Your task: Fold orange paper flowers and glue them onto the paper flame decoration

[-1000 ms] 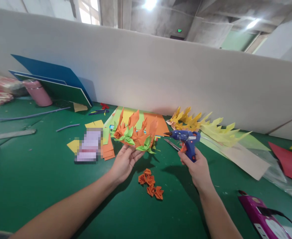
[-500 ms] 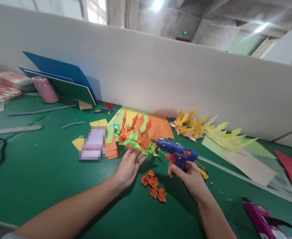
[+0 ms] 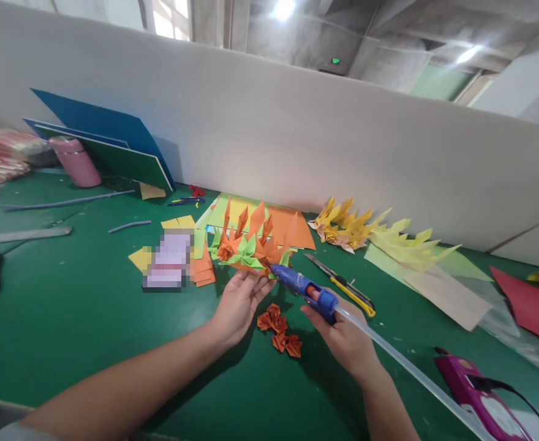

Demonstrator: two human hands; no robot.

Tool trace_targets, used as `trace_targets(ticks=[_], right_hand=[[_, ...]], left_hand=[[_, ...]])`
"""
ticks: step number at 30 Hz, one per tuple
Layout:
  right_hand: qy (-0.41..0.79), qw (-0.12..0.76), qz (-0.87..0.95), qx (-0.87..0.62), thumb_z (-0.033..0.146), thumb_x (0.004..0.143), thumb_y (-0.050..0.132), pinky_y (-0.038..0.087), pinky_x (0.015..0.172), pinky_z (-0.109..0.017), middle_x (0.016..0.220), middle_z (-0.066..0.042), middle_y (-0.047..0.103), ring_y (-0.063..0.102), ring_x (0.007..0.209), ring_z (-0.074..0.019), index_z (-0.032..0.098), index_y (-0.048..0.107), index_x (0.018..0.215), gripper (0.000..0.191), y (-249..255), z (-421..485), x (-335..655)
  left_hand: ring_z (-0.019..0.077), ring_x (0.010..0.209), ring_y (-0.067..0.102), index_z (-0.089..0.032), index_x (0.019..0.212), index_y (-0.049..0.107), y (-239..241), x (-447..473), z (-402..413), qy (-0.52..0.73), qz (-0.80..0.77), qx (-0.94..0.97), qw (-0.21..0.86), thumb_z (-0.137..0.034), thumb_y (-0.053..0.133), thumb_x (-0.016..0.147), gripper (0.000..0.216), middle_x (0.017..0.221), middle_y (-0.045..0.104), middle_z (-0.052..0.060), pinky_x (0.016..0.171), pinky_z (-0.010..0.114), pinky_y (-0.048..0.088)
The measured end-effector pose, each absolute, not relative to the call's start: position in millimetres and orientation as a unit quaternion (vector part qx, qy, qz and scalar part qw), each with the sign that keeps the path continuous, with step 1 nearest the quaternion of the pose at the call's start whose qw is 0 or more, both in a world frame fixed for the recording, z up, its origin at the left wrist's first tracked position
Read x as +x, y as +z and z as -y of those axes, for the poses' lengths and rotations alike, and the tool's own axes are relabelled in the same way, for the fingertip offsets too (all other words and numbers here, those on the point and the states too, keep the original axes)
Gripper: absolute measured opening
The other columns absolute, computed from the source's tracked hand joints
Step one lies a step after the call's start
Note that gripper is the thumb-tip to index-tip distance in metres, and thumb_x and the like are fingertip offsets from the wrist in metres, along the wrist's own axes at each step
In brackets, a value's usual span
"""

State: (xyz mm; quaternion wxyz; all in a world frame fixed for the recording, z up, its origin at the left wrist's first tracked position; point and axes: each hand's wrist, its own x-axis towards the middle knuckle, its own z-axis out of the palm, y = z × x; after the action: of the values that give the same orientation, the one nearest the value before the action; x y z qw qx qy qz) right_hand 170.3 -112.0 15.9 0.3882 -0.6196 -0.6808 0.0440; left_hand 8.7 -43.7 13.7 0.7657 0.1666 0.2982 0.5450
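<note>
My left hand [image 3: 241,304] is closed on the lower edge of an orange folded-paper crown [image 3: 256,229], which carries green paper leaves and an orange paper rose at its front. In my right hand [image 3: 345,331] is a blue hot glue gun [image 3: 301,285], with a long clear glue stick [image 3: 407,364] sticking out of its back end. The gun's nozzle points at the crown's front, by the green leaves on the right; whether it touches the paper I cannot tell. Several small orange paper roses [image 3: 278,331] lie on the table below the crown.
A box cutter [image 3: 343,285] lies just beyond my right hand. Yellow paper crowns [image 3: 343,226] stand at the back right near the partition. A magenta device with a cable [image 3: 471,392] is at the lower right. A pink bottle [image 3: 75,162] and blue boards [image 3: 99,116] stand at left.
My right hand has turned the glue gun so that its nozzle sits lower and nearer the crown's front, and its glue stick swings toward me. The left hand keeps its hold on the crown.
</note>
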Motion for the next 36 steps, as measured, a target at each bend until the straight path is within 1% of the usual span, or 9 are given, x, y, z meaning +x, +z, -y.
trace_targets(ticks=[3,6,12,18,22,26,30,36], right_hand=[[0.005,0.382,0.693,-0.611,0.047,0.086,0.049,0.049,0.051,-0.025,0.068,-0.004,0.070,0.066,0.060,-0.0204,0.021,0.067,0.087,0.032,15,117,168],[-0.011,0.378,0.705,-0.600,0.045,0.087,0.048,0.049,0.052,-0.025,0.069,-0.003,0.070,0.065,0.059,-0.0194,0.021,0.066,0.089,0.030,16,123,168],[-0.037,0.356,0.723,-0.591,0.044,0.090,0.043,0.044,0.048,-0.023,0.067,-0.004,0.068,0.064,0.055,-0.0181,0.019,0.062,0.088,0.031,14,128,166],[-0.042,0.338,0.725,-0.599,0.042,0.091,0.040,0.039,0.044,-0.022,0.056,0.000,0.061,0.058,0.046,-0.0158,0.019,0.059,0.082,0.031,16,126,162],[-0.051,0.337,0.716,-0.609,0.044,0.091,0.040,0.039,0.043,-0.022,0.053,0.001,0.059,0.057,0.044,-0.0157,0.019,0.058,0.079,0.033,17,126,160],[-0.062,0.344,0.715,-0.606,0.043,0.091,0.040,0.036,0.042,-0.021,0.049,0.002,0.055,0.054,0.041,-0.0148,0.019,0.058,0.077,0.034,19,126,159],[-0.061,0.339,0.717,-0.606,0.041,0.091,0.041,0.035,0.042,-0.021,0.050,0.001,0.056,0.055,0.042,-0.0150,0.019,0.058,0.077,0.031,18,127,160],[-0.071,0.292,0.724,-0.621,0.042,0.090,0.041,0.036,0.042,-0.023,0.051,0.001,0.059,0.058,0.043,-0.0167,0.020,0.056,0.076,0.030,15,130,165]], left_hand=[[0.0099,0.064,0.065,-0.013,0.063,0.059,16,8,51,0.542,-0.299,0.182,0.764,-0.016,0.079,0.061,0.020,0.065,0.067,-0.001,0.071,0.023,0.056],[0.0105,0.065,0.066,-0.014,0.063,0.060,19,6,58,0.540,-0.296,0.187,0.766,-0.017,0.080,0.060,0.020,0.066,0.068,0.000,0.072,0.023,0.056],[0.0106,0.064,0.066,-0.013,0.060,0.060,21,2,62,0.533,-0.301,0.166,0.773,-0.013,0.078,0.062,0.019,0.062,0.067,0.000,0.073,0.023,0.056],[0.0106,0.060,0.065,-0.013,0.059,0.058,18,3,58,0.523,-0.307,0.144,0.782,-0.008,0.076,0.063,0.019,0.059,0.066,0.000,0.073,0.026,0.057],[0.0108,0.062,0.065,-0.014,0.061,0.058,18,3,57,0.519,-0.310,0.138,0.785,-0.005,0.072,0.066,0.018,0.061,0.067,0.001,0.077,0.027,0.056],[0.0111,0.063,0.066,-0.014,0.059,0.056,19,2,58,0.518,-0.310,0.139,0.785,-0.004,0.070,0.068,0.020,0.060,0.066,0.000,0.082,0.030,0.055],[0.0114,0.064,0.066,-0.014,0.059,0.058,18,1,58,0.520,-0.306,0.143,0.785,-0.005,0.070,0.069,0.018,0.060,0.065,0.000,0.084,0.030,0.054],[0.0105,0.062,0.063,-0.014,0.059,0.057,18,0,58,0.525,-0.312,0.146,0.778,-0.008,0.074,0.065,0.019,0.062,0.065,0.000,0.084,0.031,0.052]])
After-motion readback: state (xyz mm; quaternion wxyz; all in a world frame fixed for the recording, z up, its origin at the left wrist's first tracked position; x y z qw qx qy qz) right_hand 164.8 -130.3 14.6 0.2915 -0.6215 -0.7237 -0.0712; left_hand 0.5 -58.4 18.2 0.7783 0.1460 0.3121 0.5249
